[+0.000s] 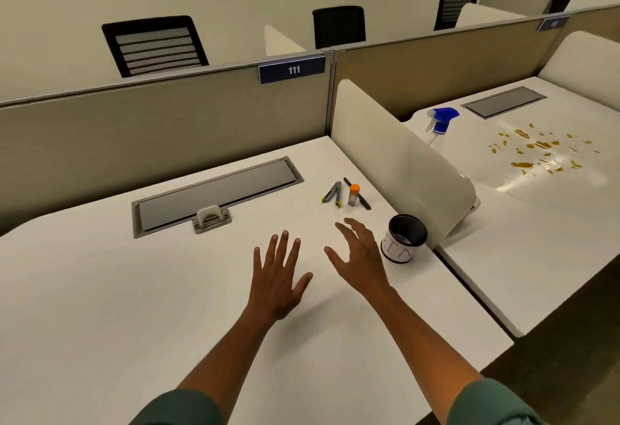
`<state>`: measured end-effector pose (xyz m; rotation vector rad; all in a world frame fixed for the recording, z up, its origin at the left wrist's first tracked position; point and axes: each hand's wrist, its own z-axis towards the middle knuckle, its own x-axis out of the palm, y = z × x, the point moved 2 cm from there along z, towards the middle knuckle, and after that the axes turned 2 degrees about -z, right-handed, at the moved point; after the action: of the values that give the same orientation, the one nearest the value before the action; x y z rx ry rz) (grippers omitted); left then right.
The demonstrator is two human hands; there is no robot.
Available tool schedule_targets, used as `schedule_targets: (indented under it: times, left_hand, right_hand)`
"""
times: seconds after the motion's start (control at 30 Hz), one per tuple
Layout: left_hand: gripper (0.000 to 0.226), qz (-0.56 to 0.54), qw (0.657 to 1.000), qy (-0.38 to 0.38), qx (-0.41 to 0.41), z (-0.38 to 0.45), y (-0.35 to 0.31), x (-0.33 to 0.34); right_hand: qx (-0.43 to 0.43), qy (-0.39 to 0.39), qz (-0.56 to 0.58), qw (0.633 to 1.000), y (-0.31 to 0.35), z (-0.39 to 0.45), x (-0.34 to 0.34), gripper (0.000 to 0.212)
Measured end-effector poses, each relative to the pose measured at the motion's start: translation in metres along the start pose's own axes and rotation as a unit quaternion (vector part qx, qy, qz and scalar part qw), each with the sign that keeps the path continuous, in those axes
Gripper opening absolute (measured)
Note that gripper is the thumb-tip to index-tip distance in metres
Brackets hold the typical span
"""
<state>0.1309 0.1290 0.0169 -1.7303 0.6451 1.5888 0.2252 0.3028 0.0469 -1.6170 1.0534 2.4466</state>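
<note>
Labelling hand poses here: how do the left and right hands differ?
The left hand is flat, palm down, with fingers straight and spread; the right hand is turned partly on edge, with fingers gently curved. The left hand is over bare desk; the right hand is close beside the black-rimmed cup and nearer the pens. Both hold nothing and reach forward over the same desk.

Pens (332,194) lie behind the hands (360,257), cup (404,238) to their right.
</note>
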Motion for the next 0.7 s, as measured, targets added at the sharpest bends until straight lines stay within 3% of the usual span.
schedule_targets:
  times: [0.23,0.7]
  left_hand:
    - [0.076,0.005,0.998,-0.017,-0.053,-0.060,0.069,-0.011]
    - [0.077,-0.010,0.987,-0.032,-0.156,-0.178,0.202,-0.009]
  right_hand:
    - [-0.043,0.067,-0.095,0.992,0.066,-0.031,0.052,0.081]
    - [-0.038,0.174,-0.114,0.977,0.149,-0.086,0.133,0.085]
